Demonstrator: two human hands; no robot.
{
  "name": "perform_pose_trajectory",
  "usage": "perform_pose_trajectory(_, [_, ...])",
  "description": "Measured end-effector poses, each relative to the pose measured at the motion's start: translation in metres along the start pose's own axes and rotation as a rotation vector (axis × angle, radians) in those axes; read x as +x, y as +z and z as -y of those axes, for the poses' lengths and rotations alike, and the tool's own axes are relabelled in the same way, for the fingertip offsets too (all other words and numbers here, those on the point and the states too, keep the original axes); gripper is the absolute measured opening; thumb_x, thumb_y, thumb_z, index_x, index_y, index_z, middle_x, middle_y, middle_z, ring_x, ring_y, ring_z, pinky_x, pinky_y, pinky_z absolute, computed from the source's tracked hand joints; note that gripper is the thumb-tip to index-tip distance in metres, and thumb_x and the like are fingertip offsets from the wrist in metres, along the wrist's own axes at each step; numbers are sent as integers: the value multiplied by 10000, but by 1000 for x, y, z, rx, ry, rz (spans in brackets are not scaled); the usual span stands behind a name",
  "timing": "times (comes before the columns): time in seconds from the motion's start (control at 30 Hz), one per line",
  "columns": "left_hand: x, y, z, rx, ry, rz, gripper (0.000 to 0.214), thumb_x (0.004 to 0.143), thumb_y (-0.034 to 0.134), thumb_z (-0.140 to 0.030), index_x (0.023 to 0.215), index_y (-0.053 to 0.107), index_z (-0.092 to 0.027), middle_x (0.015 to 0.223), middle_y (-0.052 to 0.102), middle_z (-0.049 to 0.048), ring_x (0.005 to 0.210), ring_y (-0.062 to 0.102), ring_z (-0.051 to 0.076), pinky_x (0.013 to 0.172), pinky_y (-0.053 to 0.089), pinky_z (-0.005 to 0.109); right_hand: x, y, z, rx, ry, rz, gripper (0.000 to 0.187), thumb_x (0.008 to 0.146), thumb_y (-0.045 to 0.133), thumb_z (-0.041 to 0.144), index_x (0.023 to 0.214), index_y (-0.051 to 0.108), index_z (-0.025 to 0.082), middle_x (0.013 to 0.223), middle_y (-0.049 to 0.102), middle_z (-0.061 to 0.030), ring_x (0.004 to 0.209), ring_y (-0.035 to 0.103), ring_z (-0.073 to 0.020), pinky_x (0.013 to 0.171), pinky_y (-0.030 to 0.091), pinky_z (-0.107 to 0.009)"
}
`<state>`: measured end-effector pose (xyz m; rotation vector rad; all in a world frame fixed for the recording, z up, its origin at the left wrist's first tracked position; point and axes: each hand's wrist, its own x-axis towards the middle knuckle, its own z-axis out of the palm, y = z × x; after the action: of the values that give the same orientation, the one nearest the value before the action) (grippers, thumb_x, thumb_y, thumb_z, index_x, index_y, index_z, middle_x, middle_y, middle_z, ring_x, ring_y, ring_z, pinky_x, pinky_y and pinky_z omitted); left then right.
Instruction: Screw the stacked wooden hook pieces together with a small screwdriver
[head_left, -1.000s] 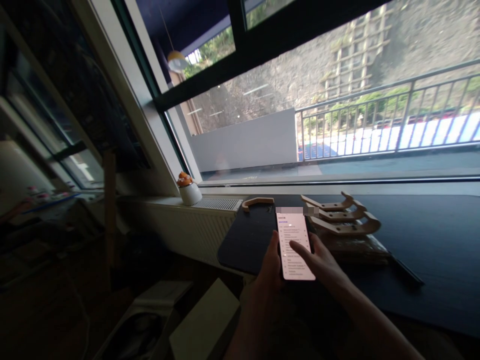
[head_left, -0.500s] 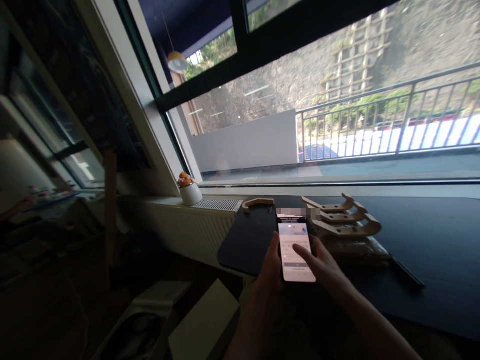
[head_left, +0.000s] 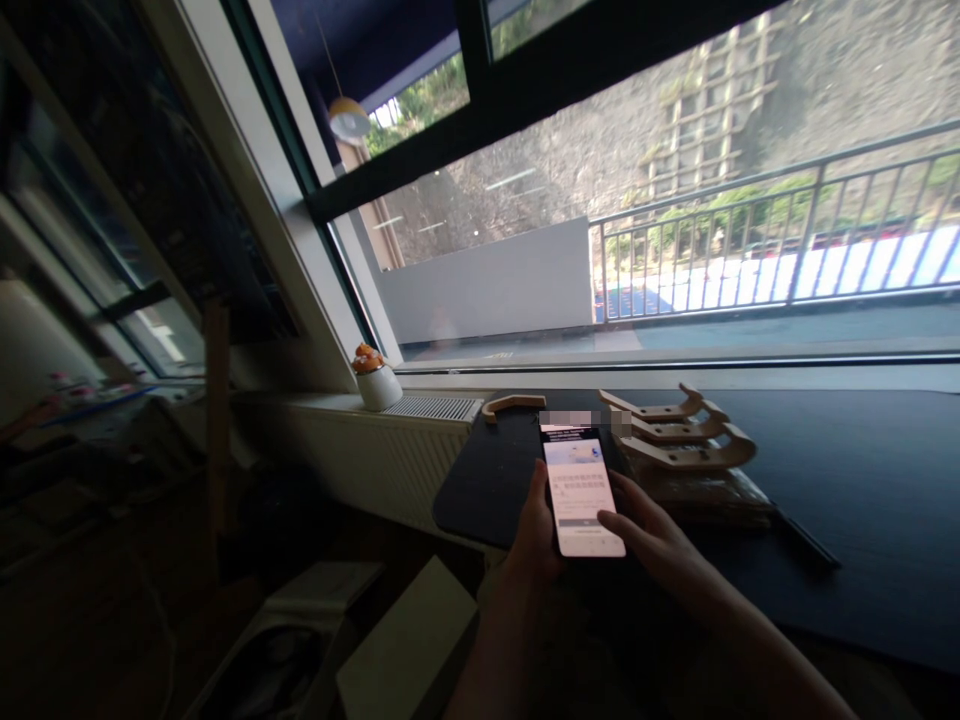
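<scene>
Two hands are sharing one phone, which is sitting at the centre of the clock, screen up, in front of the wearer. At eight o'clock the left hand is gripping the phone's left edge, its fingers mostly hiding in shadow behind. At four o'clock the right hand is gripping the right edge, its thumb lying across the lower screen beside a grey bar; whether it is pressing, I cannot tell. For good work, the left palm should be bearing the weight so that the right thumb is staying free for light, single taps; a firm push near the lower corner could be tipping the phone.

As for edges, a pale box is lying low at eight o'clock, so the left elbow should be keeping shy of it. The radiator is running past nine o'clock, with a white pot standing on its end at ten. The dark table is ending in a rounded corner at nine, and a bent wooden piece is lying near eleven. Three wooden hooks are resting on a wrapped package around two to three, crowding the right fingers. Beyond, a black stick is pointing outward between three and four, the tabletop spreading further right.
</scene>
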<state>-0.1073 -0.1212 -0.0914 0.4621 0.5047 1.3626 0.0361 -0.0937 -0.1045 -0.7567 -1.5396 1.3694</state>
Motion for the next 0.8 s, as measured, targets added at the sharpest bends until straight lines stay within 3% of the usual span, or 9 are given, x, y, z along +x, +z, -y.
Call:
perform_pose_trajectory(0.23, [-1, 2, 0, -5, 10, 0, 678, 927, 358, -586, 1257, 589, -42, 1149, 691, 195, 1140, 612, 340, 1013, 425, 472, -1, -5, -2, 17, -8, 4, 659, 688, 747, 508, 1271, 593, 241, 1300, 632, -112, 1235, 530, -364, 1028, 415, -539])
perform_pose_trajectory(0.8, [-1, 0, 0, 10, 0, -33, 681, 911, 393, -594, 1248, 592, -37, 1110, 706, 193, 1090, 638, 338, 974, 454, 451, 1, -9, -15, -16, -27, 24, 633, 761, 713, 455, 1324, 546, 217, 1364, 580, -115, 1267, 500, -343, 1068, 373, -522])
